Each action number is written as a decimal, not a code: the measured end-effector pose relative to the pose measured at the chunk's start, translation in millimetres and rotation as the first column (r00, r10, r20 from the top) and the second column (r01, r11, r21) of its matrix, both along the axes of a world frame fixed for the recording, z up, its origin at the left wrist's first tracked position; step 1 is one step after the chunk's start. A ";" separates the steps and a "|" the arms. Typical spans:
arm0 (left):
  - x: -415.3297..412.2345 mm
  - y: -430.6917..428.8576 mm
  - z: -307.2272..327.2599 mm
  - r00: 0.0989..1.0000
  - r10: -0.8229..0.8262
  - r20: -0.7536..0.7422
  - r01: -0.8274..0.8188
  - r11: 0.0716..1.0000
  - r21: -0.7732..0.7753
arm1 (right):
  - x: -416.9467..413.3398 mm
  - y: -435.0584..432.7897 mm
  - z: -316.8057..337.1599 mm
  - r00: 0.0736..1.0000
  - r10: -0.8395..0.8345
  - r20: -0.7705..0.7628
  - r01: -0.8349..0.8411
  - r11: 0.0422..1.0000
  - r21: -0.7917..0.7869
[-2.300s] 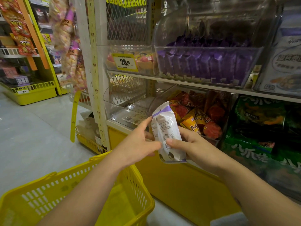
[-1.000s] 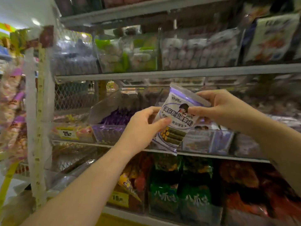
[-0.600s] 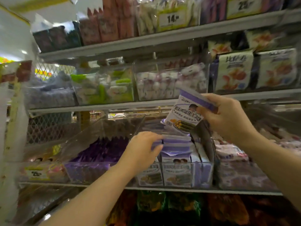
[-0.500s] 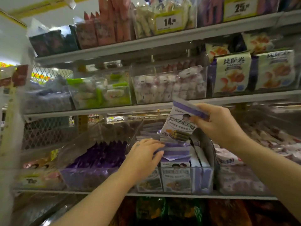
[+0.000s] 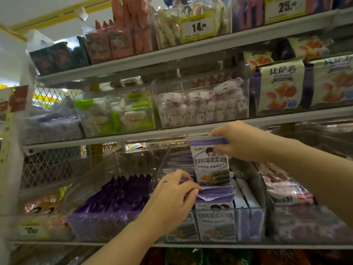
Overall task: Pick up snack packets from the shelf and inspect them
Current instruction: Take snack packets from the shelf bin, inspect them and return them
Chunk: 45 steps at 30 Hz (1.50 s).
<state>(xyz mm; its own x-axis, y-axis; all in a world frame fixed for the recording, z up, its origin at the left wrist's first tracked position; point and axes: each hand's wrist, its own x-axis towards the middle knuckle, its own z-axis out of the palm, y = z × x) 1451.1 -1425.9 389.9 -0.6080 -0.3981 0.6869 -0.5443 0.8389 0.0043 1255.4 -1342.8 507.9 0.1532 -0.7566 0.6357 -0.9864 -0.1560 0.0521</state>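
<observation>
The packet is white with purple bands, a cartoon figure, Chinese lettering and a picture of green rolls near its bottom. It hangs upright, face to the camera, its top edge pinched by the right hand. Its lower edge sits just above a row of matching packets, which stand upright on the shelf. The left hand curls its fingers over their purple tops.
</observation>
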 end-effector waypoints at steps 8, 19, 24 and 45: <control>2.7 4.5 1.1 0.994 0.020 -0.109 -0.023 0.999 -0.024 | 10.8 -23.9 -32.3 0.996 -0.043 -0.080 0.054 0.987 0.148; -13.4 1.0 8.4 0.986 0.109 0.127 -0.114 0.993 0.035 | -9.3 -26.8 -38.6 0.997 -0.044 -0.064 0.064 0.935 0.349; -11.5 2.6 8.3 0.981 0.115 0.155 -0.121 0.992 0.035 | -11.0 -49.0 -40.0 0.983 -0.120 -0.136 0.152 0.956 0.252; -8.3 2.2 2.3 0.986 0.091 0.140 -0.094 0.995 0.019 | -1.8 -86.0 -32.0 0.916 -0.187 -0.356 0.343 0.823 0.453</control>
<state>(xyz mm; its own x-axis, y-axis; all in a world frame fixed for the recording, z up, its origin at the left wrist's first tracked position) 1442.8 -1423.7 392.2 -0.6566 -0.4736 0.5869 -0.6164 0.7854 -0.0558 1253.6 -1428.7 475.9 0.0129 -0.9924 0.1227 -0.9461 0.0276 0.3226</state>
